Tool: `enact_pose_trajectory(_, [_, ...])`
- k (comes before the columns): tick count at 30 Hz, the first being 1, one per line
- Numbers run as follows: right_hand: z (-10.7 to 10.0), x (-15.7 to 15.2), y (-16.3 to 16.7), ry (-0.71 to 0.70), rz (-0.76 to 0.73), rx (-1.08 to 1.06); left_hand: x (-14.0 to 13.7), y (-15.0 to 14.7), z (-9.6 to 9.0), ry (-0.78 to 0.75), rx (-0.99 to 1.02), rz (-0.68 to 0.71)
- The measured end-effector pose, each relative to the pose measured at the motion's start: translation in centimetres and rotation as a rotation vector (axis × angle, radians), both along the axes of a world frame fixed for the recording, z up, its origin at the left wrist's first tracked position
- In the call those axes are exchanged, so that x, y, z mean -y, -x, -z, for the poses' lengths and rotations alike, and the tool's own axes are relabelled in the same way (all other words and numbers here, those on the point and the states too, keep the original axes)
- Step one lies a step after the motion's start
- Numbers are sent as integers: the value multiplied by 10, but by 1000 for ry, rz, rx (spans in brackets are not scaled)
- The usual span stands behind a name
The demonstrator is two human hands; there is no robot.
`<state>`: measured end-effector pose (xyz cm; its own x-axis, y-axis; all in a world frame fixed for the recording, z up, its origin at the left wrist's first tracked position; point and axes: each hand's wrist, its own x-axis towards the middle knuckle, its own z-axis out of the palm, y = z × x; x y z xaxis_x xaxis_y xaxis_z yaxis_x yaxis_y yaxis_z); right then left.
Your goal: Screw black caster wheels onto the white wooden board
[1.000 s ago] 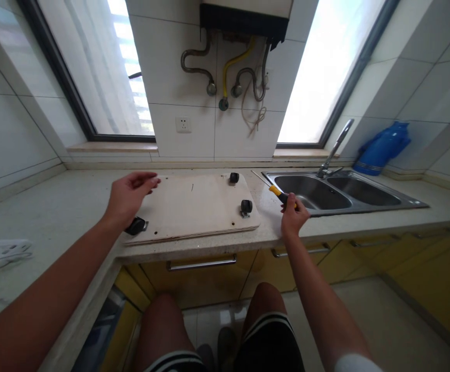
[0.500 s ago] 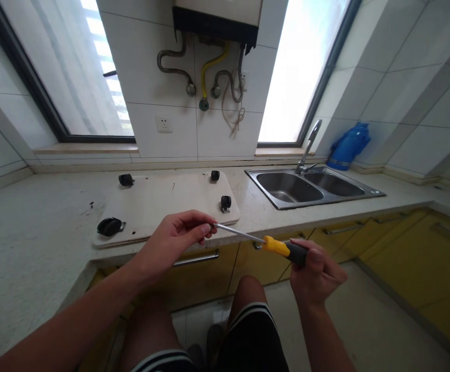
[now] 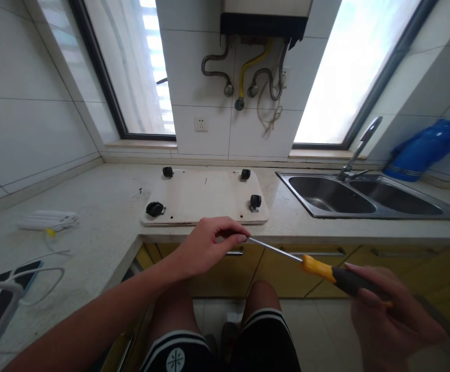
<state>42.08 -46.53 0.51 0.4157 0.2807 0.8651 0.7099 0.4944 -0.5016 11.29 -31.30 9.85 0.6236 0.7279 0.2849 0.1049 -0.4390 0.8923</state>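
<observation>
My right hand point(image 3: 395, 310), blurred by motion, is wrapped round the grey and yellow handle of a screwdriver point(image 3: 317, 268). Its thin metal shaft points left and slightly up. At the tip, the thumb and fingers of my left hand point(image 3: 213, 245) are pinched together. Any small piece between those fingertips is hidden. Just beyond my left hand, a pale board point(image 3: 209, 199) lies flat on the counter. Black casters sit near its corners: one front left point(image 3: 155, 208), one back left point(image 3: 167, 172), one back right point(image 3: 245, 174) and one front right point(image 3: 255, 202).
A steel double sink point(image 3: 306, 212) with a tap point(image 3: 358, 147) is to the right, with blue cloth point(image 3: 422, 150) behind. At left lie a white power strip point(image 3: 48, 220), a phone point(image 3: 11, 289) and cables. Yellow cabinets point(image 3: 286, 279) stand below the counter point(image 3: 104, 206).
The view has swung left, bringing the phone and power strip in. My right hand has drawn down and right relative to my left hand, with the screwdriver still in it. My left hand stays pinched.
</observation>
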Motion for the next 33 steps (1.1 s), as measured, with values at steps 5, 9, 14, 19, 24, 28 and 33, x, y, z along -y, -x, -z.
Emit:
enact_pose_trajectory(5, [-13,0,4,60,-159,108,-10,2,14,164,94,5])
enact_pose_trajectory(9, [-8,-3,2,64,-155,63,-21,-3,22,171,97,33])
enact_pose_trajectory(14, [3,-17,0,32,-55,-233,-41,-28,31,189,123,90])
enact_pose_trajectory(19, [-1,-39,-7,-97,-1,-467,-67,-64,48,147,165,158])
enact_pose_trajectory(24, [-16,-76,-29,-153,-7,-554,-88,-92,76,-645,-52,49])
enact_pose_trajectory(28, [-49,-136,-36,-302,-96,-456,-101,-123,96,-1261,-261,17])
enact_pose_trajectory(33, [-108,-237,-21,-392,-326,-263,-106,-152,119,-1475,-213,20])
